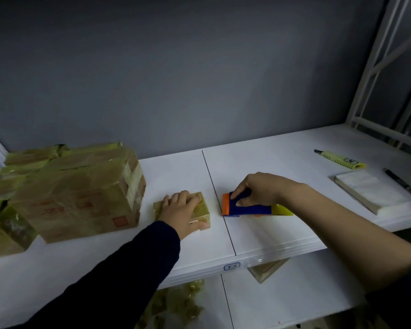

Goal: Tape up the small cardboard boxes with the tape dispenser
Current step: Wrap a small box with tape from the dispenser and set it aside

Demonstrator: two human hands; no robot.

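We saw the left hand (184, 210) lying flat on the small box (204, 208), fingers spread across its taped top. The box sat on the white shelf (259, 236), near the stack of bigger boxes (81, 191). Just beside it the right hand (259, 189) held the tape dispenser (249, 208), fingers curled round its blue body, low against the shelf.

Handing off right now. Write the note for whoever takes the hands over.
Left hand lies flat on the small box, holding it down.
Right hand grips the tape dispenser, on the shelf right of the box, not touching it.
Done: box top shows glossy tape; full sealing unclear.
To do: check its seams, tape any bare one, then put it with the taped boxes at left.
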